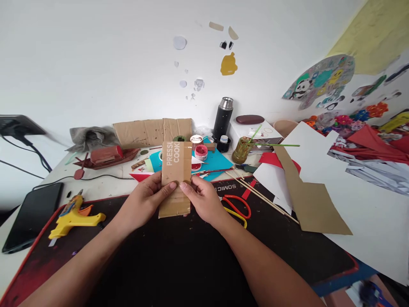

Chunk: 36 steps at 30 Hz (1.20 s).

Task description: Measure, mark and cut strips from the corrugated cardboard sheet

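Between both hands I hold a piece of brown cardboard (176, 172) upright over the black desk mat. White printed letters, partly cut off, run along its upper part. My left hand (148, 196) grips its left edge, thumb on the front face. On the opposite edge, my right hand (203, 196) does the same, and the two thumbs nearly meet. The fingers behind the cardboard are hidden. Just right of my right wrist lie scissors (238, 209) with red and yellow handles, partly covered by the arm.
A yellow glue gun (75, 217) and a black phone (33, 215) lie at left. Behind stand a red model boat (105, 157), a pot of red paint (201, 152), a black flask (223, 119) and a jar of murky liquid (241, 151). Wooden sticks (263, 196) and cut cardboard (315, 209) lie right.
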Available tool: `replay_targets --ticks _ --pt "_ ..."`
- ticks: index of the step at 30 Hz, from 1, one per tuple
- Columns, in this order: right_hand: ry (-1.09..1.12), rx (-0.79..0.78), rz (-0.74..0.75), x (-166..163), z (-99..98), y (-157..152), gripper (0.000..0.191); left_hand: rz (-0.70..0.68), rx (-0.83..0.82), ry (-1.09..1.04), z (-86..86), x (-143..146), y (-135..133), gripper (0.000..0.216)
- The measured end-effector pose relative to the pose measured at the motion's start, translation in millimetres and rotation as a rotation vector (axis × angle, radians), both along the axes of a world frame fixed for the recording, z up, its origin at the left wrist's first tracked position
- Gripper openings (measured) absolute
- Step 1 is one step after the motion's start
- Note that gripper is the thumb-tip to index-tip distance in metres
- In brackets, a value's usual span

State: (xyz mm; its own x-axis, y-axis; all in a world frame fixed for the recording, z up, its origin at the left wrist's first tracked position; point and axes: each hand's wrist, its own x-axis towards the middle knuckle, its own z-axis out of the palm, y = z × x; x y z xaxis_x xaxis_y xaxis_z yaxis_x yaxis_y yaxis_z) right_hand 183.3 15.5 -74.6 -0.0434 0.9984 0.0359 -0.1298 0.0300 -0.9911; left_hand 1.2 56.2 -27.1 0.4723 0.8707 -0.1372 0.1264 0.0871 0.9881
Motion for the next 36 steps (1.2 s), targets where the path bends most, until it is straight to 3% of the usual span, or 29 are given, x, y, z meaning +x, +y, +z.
replay_targets --ticks 8,14,23,30,36 --pt "-0.12 0.043 0.005 2.6 0.4 -1.2 0.035 -0.007 0.0 -0.002 -1.7 -1.5 -1.5 0.063" --pt "-0.248 0.089 -0.126 -2.9 -5.6 -1.9 0.037 0.084 0.042 -0.036 -11.3 7.8 -4.8 0.068" --pt "-0.033 0.059 0.04 0.2 1.0 -0.9 0.035 0.074 0.206 0.188 4.9 -4.5 1.1 0.065" --pt "-0.107 0.057 -0.034 4.6 -2.4 2.2 0.038 -0.032 0.092 0.1 3.6 -0.5 -0.9 0.064" --pt "-0.176 0.114 -0.047 -2.4 -7.2 -1.4 0.029 0.044 0.082 0.075 -9.0 1.7 -3.9 0.066"
